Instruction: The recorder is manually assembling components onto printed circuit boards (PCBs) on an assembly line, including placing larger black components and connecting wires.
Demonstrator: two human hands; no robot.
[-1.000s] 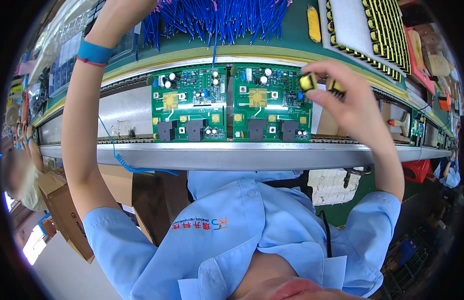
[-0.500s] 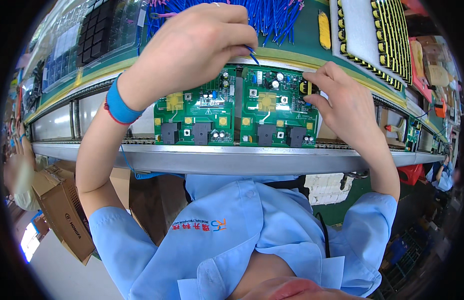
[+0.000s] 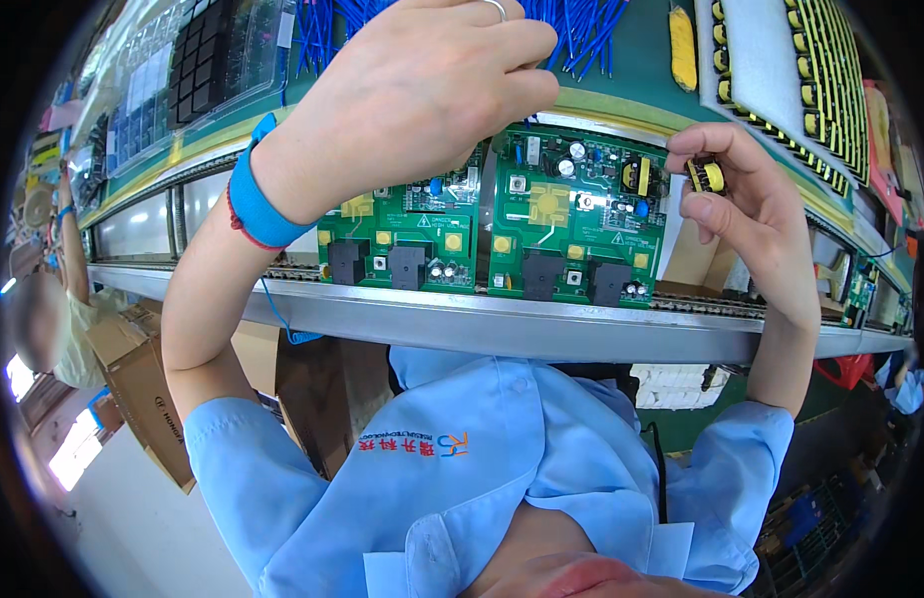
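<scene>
My left hand [image 3: 432,95] is closed above the top edge of the right-hand green circuit board [image 3: 581,224]. A bit of blue wire shows beneath its fingers; the fingertips are mostly hidden. Between the thumb and fingers of my right hand [image 3: 746,194] is a small black-and-yellow transformer [image 3: 708,174], held just off that board's right edge. Another yellow transformer [image 3: 637,177] stands on the board near its upper right corner. Beside it, a second green circuit board [image 3: 407,239] is partly covered by my left hand and wrist.
Both boards rest on a conveyor with a metal front rail [image 3: 462,324]. Behind it lie a bundle of blue wires [image 3: 586,40], a yellow object [image 3: 683,50], a white foam tray [image 3: 756,70] with rows of transformers, and a clear tray of black parts [image 3: 198,65]. Another person is at far left.
My right hand has moved right, off the board's upper right corner, and the transformer in its fingers now shows. My left hand has shifted slightly right. The view has shifted a little.
</scene>
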